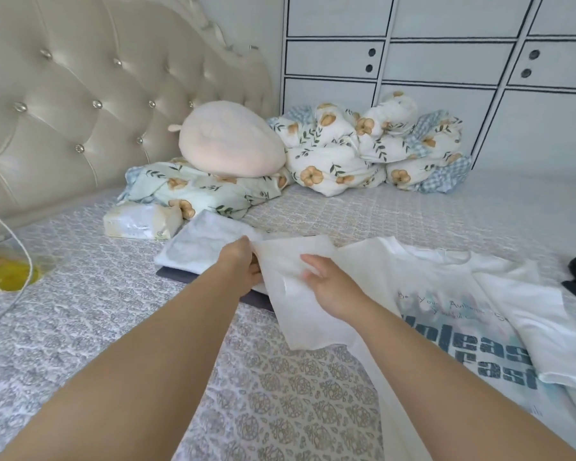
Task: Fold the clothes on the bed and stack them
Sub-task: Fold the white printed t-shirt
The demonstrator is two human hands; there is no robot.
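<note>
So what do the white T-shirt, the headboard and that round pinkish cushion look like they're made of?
White T-shirt: thin, soft knit, probably cotton; it drapes and creases, with a flat matte grey-blue print.
Headboard: glossy cream padding, likely faux leather or satin; it shines, tufted with shiny studs.
Round cushion: matte plush fabric, apparently soft-stuffed; no sheen, rounded bulging shape.

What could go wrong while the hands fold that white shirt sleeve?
The left hand pinches the sleeve right at the folded stack, so a tug might drag the stack crooked. The right hand only presses flat, so the fold could slip and end up uneven. The rest of the white T-shirt lies rumpled, and creases may get folded in.
</note>
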